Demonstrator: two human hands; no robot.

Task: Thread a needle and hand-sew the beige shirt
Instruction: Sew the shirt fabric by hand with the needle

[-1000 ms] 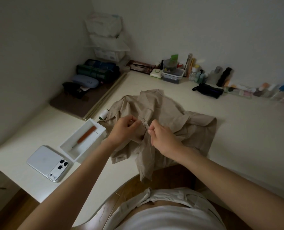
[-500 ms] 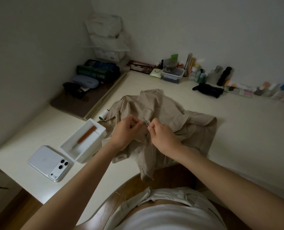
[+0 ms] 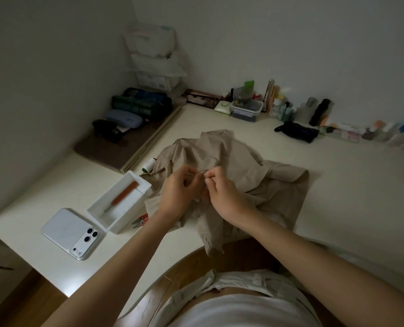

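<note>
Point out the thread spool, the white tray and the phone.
thread spool (image 3: 149, 164): head view, its white wound side.
white tray (image 3: 133, 211): head view, its outer right-hand wall.
phone (image 3: 65, 228): head view, middle of its back.

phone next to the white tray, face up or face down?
Face down. The phone lies flat on the desk with its back and camera lenses up; no screen shows.
</note>
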